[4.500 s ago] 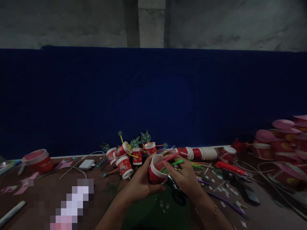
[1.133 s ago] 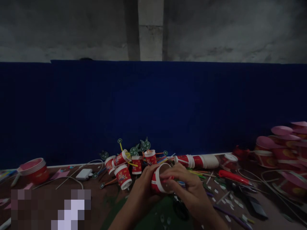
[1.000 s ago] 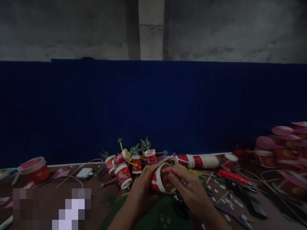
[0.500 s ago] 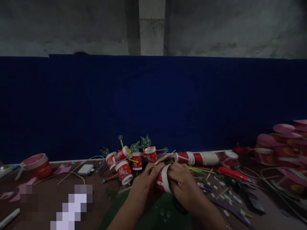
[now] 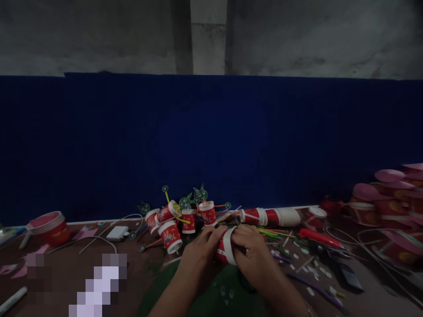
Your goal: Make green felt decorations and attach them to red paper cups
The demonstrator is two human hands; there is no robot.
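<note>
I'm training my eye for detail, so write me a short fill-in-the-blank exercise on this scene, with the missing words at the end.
1. The left hand grips a red cup whose rim band is ____.
2. The right hand meets the cup at its mouth, which is turned toward the ____ of the picture.
3. The long strip near the white scraps is ____.
4. The white box lies in the ____ half of the picture.

Missing words: white; right; purple; left.

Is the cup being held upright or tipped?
Tipped: the cup lies sideways, its white rim facing the right hand, while the left hand holds its red side.
</note>
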